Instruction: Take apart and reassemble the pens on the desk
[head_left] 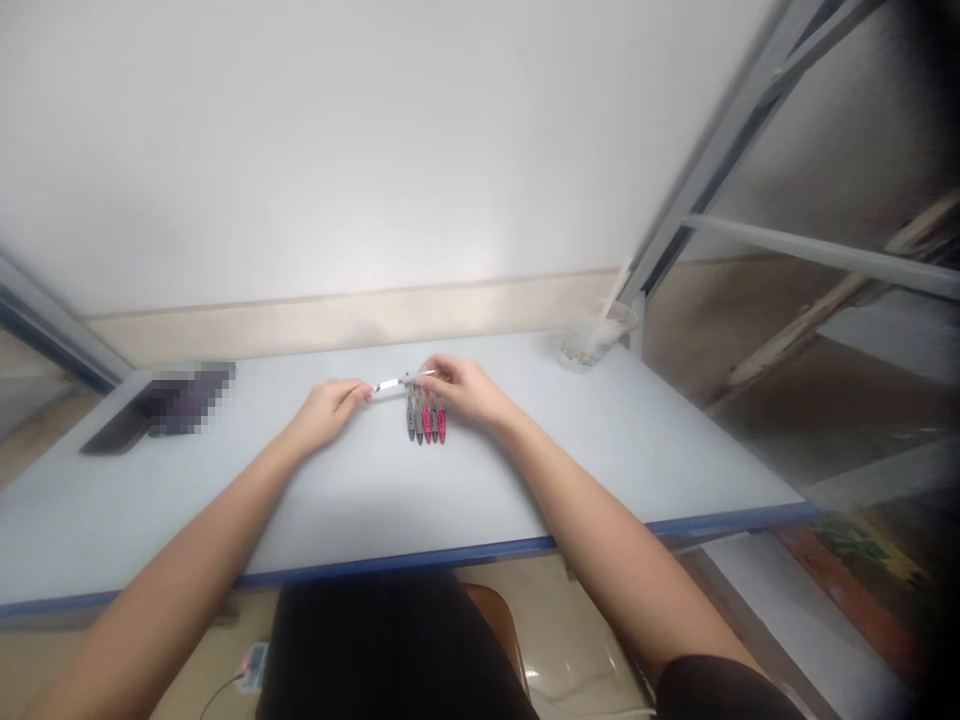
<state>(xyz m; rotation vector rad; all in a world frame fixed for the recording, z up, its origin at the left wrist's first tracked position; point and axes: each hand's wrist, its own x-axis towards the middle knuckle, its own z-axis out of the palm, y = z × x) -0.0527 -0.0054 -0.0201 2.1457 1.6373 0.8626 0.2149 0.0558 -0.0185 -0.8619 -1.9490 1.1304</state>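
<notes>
A thin white and grey pen (388, 385) is held level between my two hands, just above the table. My left hand (330, 412) pinches its left end. The fingers of my right hand (461, 388) are closed on its right end. Directly below and between the hands, several pens (427, 423) with grey and red grips lie side by side in a row on the light table. Their upper ends are partly hidden by the held pen and my right fingers.
A clear plastic cup (589, 345) with a white stick in it stands at the table's back right. Dark flat objects (124, 420), partly pixelated, lie at the left. The table (360, 510) has a blue front edge; metal posts rise at both sides.
</notes>
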